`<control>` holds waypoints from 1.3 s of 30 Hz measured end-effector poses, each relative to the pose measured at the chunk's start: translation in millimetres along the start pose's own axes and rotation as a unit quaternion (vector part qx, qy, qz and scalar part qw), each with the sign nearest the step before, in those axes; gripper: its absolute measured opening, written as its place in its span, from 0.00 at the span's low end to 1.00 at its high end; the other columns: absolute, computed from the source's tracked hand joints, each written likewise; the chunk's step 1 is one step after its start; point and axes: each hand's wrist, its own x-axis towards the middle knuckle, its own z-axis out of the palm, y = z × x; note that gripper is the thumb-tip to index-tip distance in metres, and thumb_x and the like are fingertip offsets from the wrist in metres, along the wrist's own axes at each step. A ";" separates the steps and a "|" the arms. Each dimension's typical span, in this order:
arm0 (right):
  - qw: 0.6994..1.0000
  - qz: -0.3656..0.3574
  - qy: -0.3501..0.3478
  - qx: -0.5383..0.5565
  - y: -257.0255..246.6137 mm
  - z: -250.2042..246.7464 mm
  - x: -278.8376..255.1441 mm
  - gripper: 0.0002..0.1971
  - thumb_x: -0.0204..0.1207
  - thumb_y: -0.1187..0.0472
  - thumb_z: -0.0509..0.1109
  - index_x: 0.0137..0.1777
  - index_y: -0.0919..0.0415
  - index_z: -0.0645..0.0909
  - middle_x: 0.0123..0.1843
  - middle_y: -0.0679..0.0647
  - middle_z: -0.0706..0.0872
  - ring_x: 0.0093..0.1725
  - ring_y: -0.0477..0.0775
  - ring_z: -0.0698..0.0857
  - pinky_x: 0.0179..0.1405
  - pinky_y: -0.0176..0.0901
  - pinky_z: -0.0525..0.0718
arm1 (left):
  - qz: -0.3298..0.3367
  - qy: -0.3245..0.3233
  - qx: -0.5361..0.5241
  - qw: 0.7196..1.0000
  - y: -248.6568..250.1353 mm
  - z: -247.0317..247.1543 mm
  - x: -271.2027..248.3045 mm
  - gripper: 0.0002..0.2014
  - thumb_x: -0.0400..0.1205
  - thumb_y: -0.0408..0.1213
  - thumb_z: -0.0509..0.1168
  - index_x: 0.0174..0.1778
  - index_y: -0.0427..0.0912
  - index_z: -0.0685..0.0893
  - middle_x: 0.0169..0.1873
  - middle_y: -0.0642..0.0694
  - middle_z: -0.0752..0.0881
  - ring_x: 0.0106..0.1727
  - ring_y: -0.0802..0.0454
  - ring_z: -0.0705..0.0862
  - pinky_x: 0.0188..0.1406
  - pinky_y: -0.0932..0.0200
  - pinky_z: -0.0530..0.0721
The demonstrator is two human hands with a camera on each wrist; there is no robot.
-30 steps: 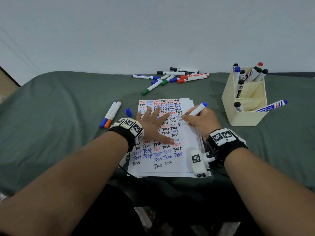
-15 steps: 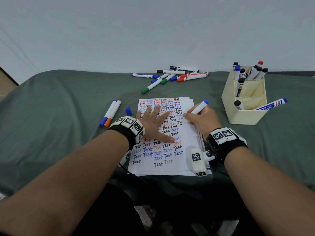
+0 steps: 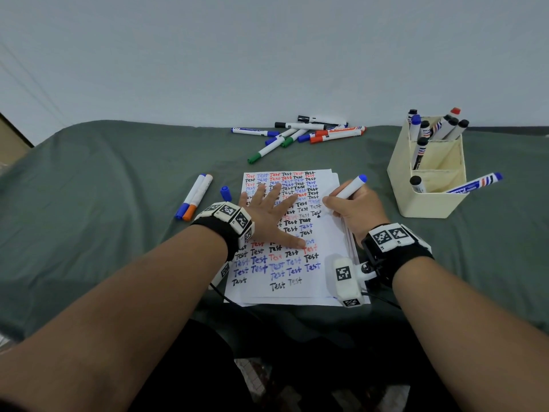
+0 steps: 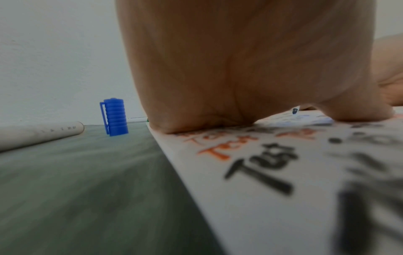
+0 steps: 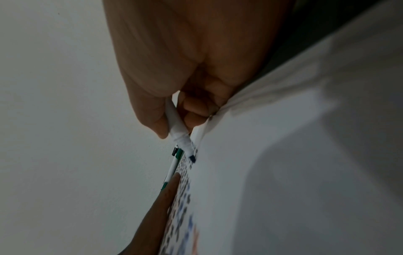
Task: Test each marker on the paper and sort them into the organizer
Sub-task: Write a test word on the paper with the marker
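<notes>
A white paper [image 3: 326,233] covered in "Test" words lies on the grey-green cloth. My left hand [image 3: 269,217] presses flat on it with fingers spread; its palm [image 4: 240,69] shows in the left wrist view. My right hand [image 3: 353,208] grips a white marker with a blue end [image 3: 352,186], its tip [image 5: 192,157] down at the paper's right side. The blue cap [image 3: 225,193] stands upright left of the paper, also visible as the cap [image 4: 115,117]. The cream organizer [image 3: 427,200] holds several markers at the right.
A pile of loose markers [image 3: 300,135] lies at the back by the wall. Two markers [image 3: 194,196], blue and orange capped, lie left of the cap. One marker [image 3: 475,183] leans out of the organizer's front compartment. The table's front edge runs just below the paper.
The right hand with the marker has shifted slightly up the paper's right side; the left hand stays pressed flat on the paper.
</notes>
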 end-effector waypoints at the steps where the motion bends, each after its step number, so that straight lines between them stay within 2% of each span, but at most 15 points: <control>1: 1.000 0.000 -0.002 0.001 -0.1 0.1 -0.4 0.08 0.70 0.63 0.82 0.37 0.54 0.84 0.30 0.48 0.88 0.31 0.45 0.85 0.41 0.49 0.88 | 0.000 0.000 -0.001 1.000 0.0 -0.1 0.0 0.66 0.48 0.94 0.48 0.78 0.74 0.25 0.82 0.56 0.21 0.83 0.42 0.22 0.78 0.27 0.29; 5: 1.000 0.001 -0.008 0.004 -0.3 0.7 -1.2 0.09 0.69 0.63 0.82 0.36 0.54 0.84 0.30 0.48 0.88 0.31 0.46 0.84 0.40 0.48 0.87 | -0.002 -0.001 0.001 1.000 0.5 -0.2 0.1 0.66 0.48 0.94 0.49 0.78 0.74 0.26 0.82 0.56 0.21 0.84 0.42 0.22 0.79 0.27 0.29; 10: 1.000 0.003 -0.010 -0.006 -1.1 0.5 -0.5 0.09 0.69 0.64 0.81 0.37 0.54 0.83 0.29 0.46 0.87 0.29 0.44 0.84 0.38 0.47 0.86 | -0.002 -0.001 0.001 1.000 0.2 -0.4 -0.2 0.65 0.49 0.94 0.49 0.78 0.74 0.25 0.82 0.56 0.21 0.83 0.42 0.22 0.79 0.27 0.28; 14: 1.000 0.005 -0.004 0.004 -1.5 0.0 -2.1 0.09 0.69 0.64 0.82 0.37 0.55 0.83 0.30 0.48 0.87 0.30 0.45 0.83 0.40 0.49 0.87 | -0.003 -0.003 -0.001 1.000 0.2 -0.1 -0.1 0.65 0.50 0.94 0.49 0.78 0.74 0.25 0.82 0.57 0.21 0.83 0.43 0.22 0.78 0.27 0.28; 19: 1.000 -0.003 0.011 0.015 -2.2 0.1 -1.8 0.11 0.70 0.66 0.81 0.36 0.54 0.81 0.28 0.45 0.85 0.27 0.43 0.82 0.35 0.42 0.82 | -0.003 -0.002 0.000 1.000 0.1 -0.4 -0.5 0.66 0.50 0.94 0.50 0.79 0.74 0.26 0.82 0.56 0.21 0.83 0.43 0.22 0.79 0.26 0.29; 25: 1.000 0.002 -0.002 -0.012 -2.3 0.0 -1.6 0.10 0.69 0.67 0.79 0.35 0.54 0.82 0.26 0.44 0.84 0.26 0.41 0.81 0.34 0.42 0.82 | -0.001 -0.002 -0.002 1.000 0.1 -0.6 -0.7 0.65 0.52 0.93 0.51 0.80 0.73 0.26 0.82 0.56 0.22 0.83 0.43 0.22 0.79 0.27 0.29; 32: 1.000 -0.006 0.004 -0.002 -2.4 0.0 -2.4 0.09 0.70 0.65 0.80 0.37 0.56 0.82 0.26 0.44 0.84 0.26 0.41 0.82 0.26 0.31 0.81 | -0.004 0.000 0.001 1.000 -0.8 0.6 1.3 0.65 0.50 0.94 0.50 0.79 0.74 0.26 0.82 0.57 0.21 0.84 0.43 0.22 0.79 0.27 0.29; 37: 1.000 -0.007 -0.004 0.003 -1.8 0.0 -3.3 0.10 0.70 0.66 0.81 0.36 0.56 0.83 0.26 0.45 0.85 0.26 0.42 0.82 0.28 0.33 0.82 | -0.004 0.007 0.002 1.000 -2.5 2.4 4.1 0.65 0.49 0.94 0.49 0.78 0.75 0.25 0.82 0.57 0.21 0.84 0.43 0.22 0.78 0.28 0.28; 39: 1.000 -0.006 -0.007 -0.007 -1.2 -0.1 -2.1 0.09 0.70 0.66 0.80 0.36 0.55 0.83 0.28 0.45 0.85 0.28 0.43 0.82 0.32 0.38 0.83 | -0.003 0.007 0.003 1.000 -2.8 2.3 4.7 0.65 0.49 0.94 0.49 0.78 0.75 0.25 0.82 0.58 0.21 0.84 0.43 0.22 0.78 0.28 0.28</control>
